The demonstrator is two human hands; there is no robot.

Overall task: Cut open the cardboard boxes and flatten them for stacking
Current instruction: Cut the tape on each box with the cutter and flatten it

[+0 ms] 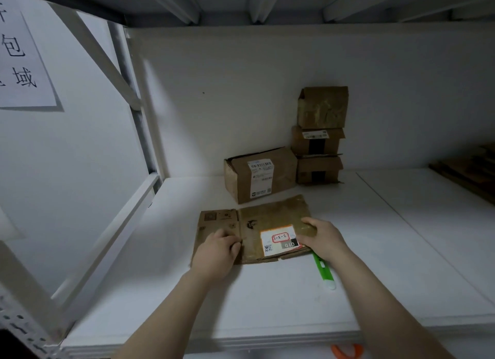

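A flattened brown cardboard box (270,214) lies on the white shelf (294,299), with a white and red label on its near right part. My left hand (218,248) rests on its left flap, fingers curled down against the cardboard. My right hand (322,235) grips the box's right edge, thumb on top. A green box cutter (324,271) lies on the shelf just right of the box, partly under my right forearm.
A closed box (261,175) with a shipping label sits behind the flat one. Three small boxes (320,136) are stacked against the back wall. Flat cardboard (471,171) lies at far right. A shelf upright (136,104) stands left. An orange object (347,352) shows below the edge.
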